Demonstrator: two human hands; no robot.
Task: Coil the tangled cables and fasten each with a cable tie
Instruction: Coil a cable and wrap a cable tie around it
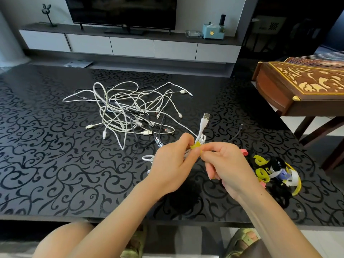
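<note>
- Head view, left grip point(171, 164): hovers above the near right part of the tabletop point(55, 164); curls round a bundled white cable point(202, 131), with thumb and forefinger closed on it at the yellow cable tie point(197, 146).
- Right grip point(229, 162): meets the left grip at the bundle; pinches the end of the yellow cable tie between thumb and forefinger, with the other fingers curled in.
- White cable: held clear of the tabletop between both grips; shows its USB plug point(205, 115) pointing up and away, with loops sticking out to the left of the left grip.
- Yellow cable tie: sits round the bundle just below the plug's neck; cannot tell how tightly fastened.
- Tangled cables point(130, 108): lie in a loose heap at the middle of the tabletop, beyond the grips; mostly white, with a few dark strands mixed in and plugs poking out round the edge.
- Dark cable point(236, 135): curves out from behind the right grip, near the held bundle.
- Spare cable ties point(275, 170): heaped on the tabletop just right of the right grip; yellow, white, black, purple and pink.
- Tabletop: black, with a scroll pattern.
- Surroundings: television point(121, 12) on a low cabinet point(130, 45) beyond the tabletop; carved wooden stringed instrument point(307, 81) to the right; bare knees and sandalled feet below the near edge.
</note>
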